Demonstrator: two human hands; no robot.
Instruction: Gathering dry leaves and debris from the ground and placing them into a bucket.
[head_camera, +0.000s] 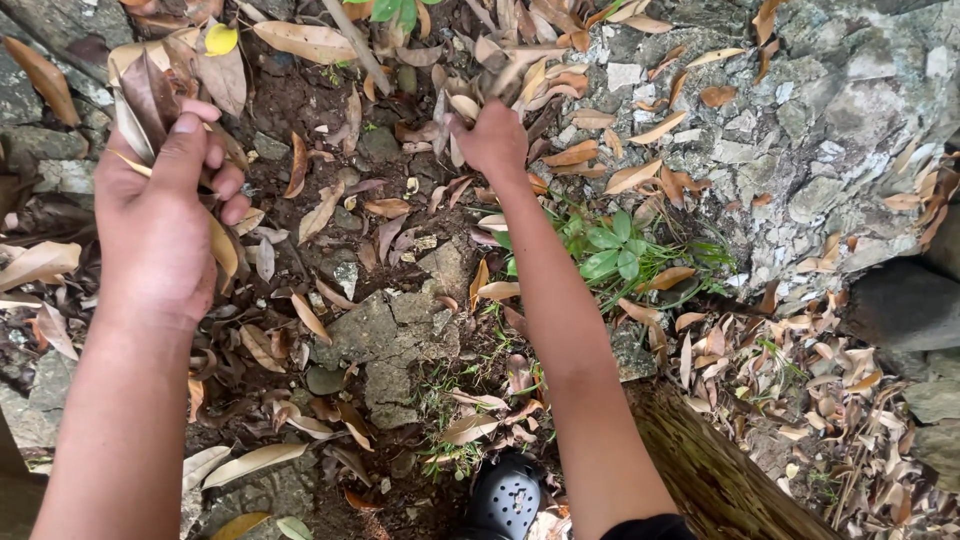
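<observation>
Both hands are closed on dry leaves, the left hand (160, 215) clutching a bunch (150, 100) lifted above the ground, the right hand (492, 140) gripping leaf litter (500, 75) on the soil, best gathered with firm, full fistfuls.

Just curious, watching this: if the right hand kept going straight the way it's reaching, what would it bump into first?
Probably the heap of dry brown leaves that the right hand is already touching, lying on the soil just beyond its fingers; depth is hard to judge.
</observation>
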